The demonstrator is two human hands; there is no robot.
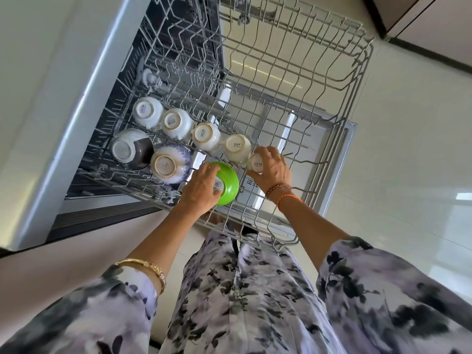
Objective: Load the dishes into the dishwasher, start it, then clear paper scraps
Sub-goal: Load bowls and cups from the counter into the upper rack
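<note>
Floor [408, 123] of pale glossy tiles lies under the pulled-out wire rack [293, 80] of the dishwasher [84, 116]. We count five white cups upside down in a row and three bowls. Our left hand [201, 187] grips the green bowl [228, 185]; our right hand [272, 167] grips the nearest cup [256, 164].

The pulled-out wire rack [293, 103] is open across its whole far and right part, only low upright tines [258, 42] breaking it; the near left side is crowded by a row of upturned white cups [178, 123] touching one another, a dark bowl [132, 149] and a patterned bowl [169, 164] beside them; the left hand [201, 187] on a green bowl [227, 183] and the right hand [270, 167] on another cup [256, 163] block the near edge.
</note>
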